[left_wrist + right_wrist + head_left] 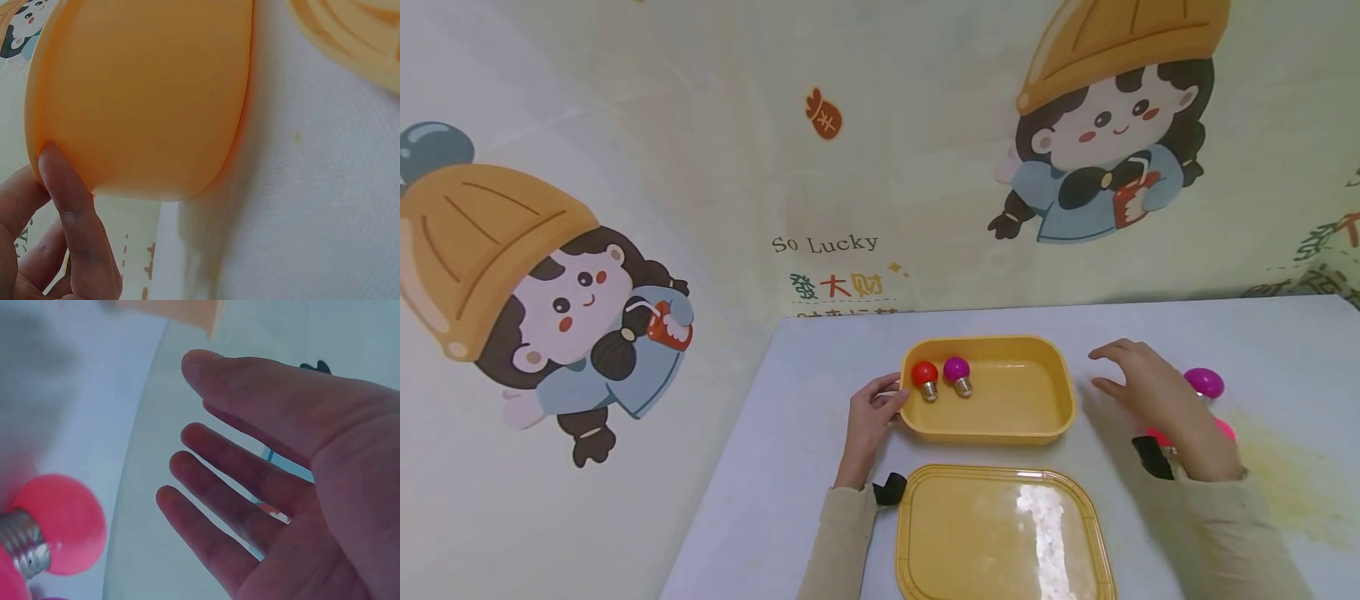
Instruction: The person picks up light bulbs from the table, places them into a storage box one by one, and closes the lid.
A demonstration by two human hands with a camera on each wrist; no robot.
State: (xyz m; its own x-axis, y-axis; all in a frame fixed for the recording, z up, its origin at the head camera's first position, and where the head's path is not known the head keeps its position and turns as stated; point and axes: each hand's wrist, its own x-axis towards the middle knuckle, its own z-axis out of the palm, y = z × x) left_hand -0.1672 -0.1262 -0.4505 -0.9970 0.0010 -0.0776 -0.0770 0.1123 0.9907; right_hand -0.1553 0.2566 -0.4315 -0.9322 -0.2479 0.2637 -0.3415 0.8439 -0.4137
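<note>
A deep yellow plastic box [992, 437] stands on the white table, with a red light bulb [925, 373] and a purple light bulb [957, 370] lying in its left part. My left hand [868, 425] grips the box at its left end; up close in the left wrist view, thumb and fingers meet at the rim. Over the table to the right of the box, my right hand [1150, 392] is held with fingers spread and nothing in them. Beneath and beside that hand lie another purple bulb [1204, 382] and pink bulbs [65, 522], partly hidden by the hand and wrist.
In front of the box lies a yellow lid or shallow tray [970, 533], shining on its right side. Behind the table hangs a printed cloth [925, 167] with cartoon figures. A yellowish stain [1285, 467] marks the table at the right.
</note>
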